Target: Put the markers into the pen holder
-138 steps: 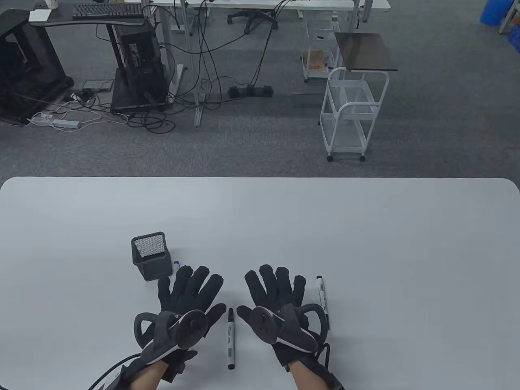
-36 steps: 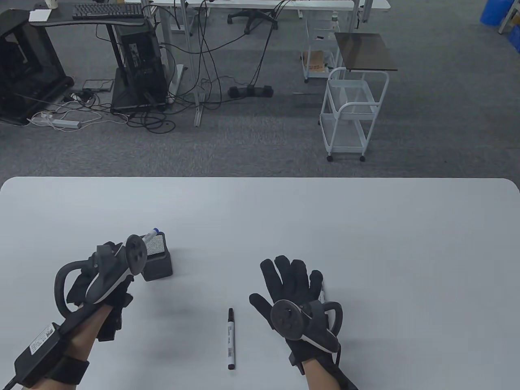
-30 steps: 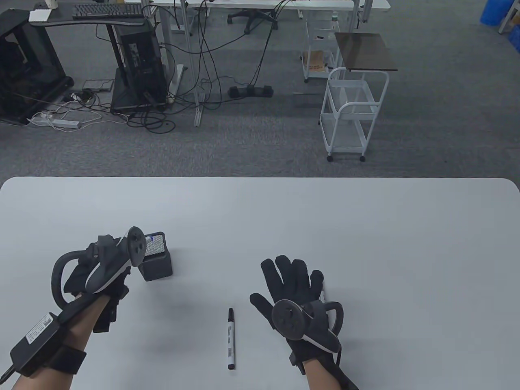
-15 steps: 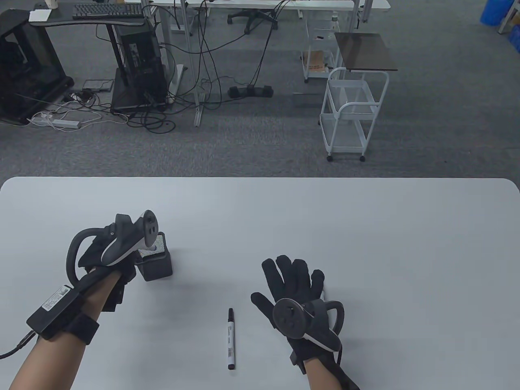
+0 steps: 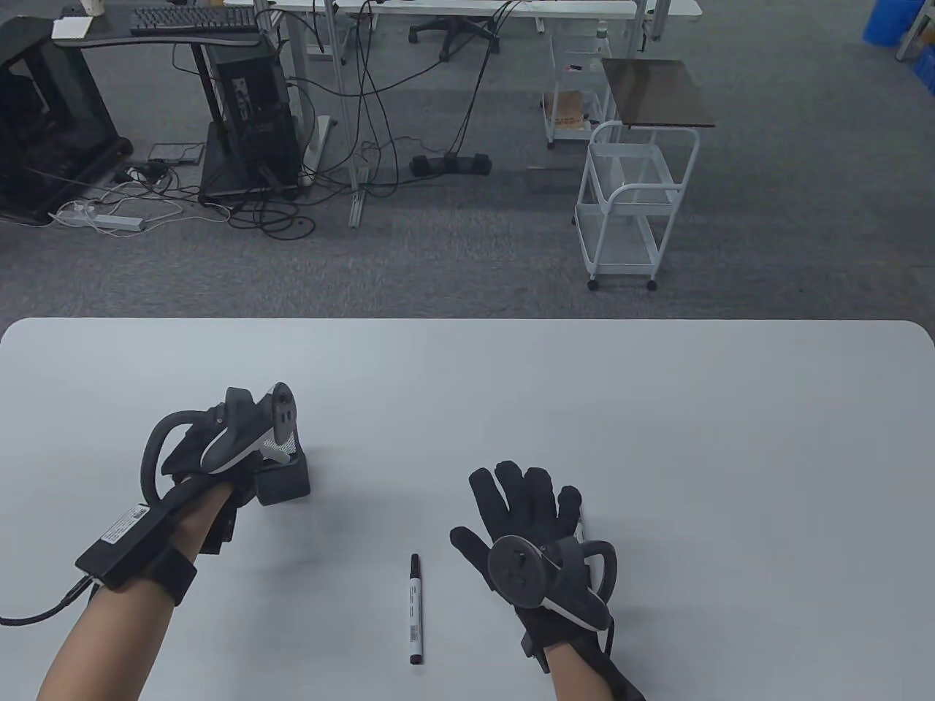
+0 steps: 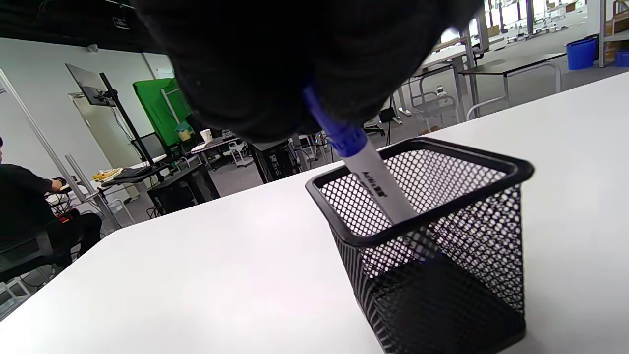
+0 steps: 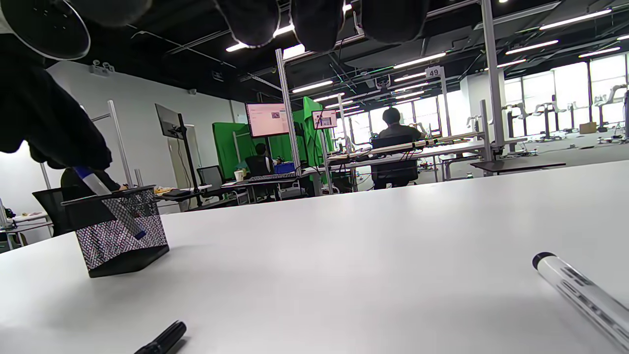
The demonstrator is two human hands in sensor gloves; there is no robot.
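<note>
A black mesh pen holder (image 5: 286, 483) stands on the white table, left of centre. My left hand (image 5: 219, 456) is above its near-left rim and grips a blue-capped white marker by the cap end. In the left wrist view the marker (image 6: 376, 189) slants down into the holder (image 6: 491, 231), its lower end inside the mesh. My right hand (image 5: 526, 504) rests flat on the table with fingers spread and holds nothing. A black-capped marker (image 5: 414, 610) lies between the hands. Another marker (image 7: 580, 295) lies right of my right hand, mostly hidden by it in the table view.
The holder with the blue marker also shows at the left of the right wrist view (image 7: 118, 231). The left tracker (image 5: 256, 431) covers most of the holder's opening from above. The table's far edge (image 5: 467, 320) lies well beyond the hands; office furniture stands on the floor behind.
My left hand has moved right and forward over the holder and lowered the blue-capped marker into it. My right hand and the black marker have stayed in place.
</note>
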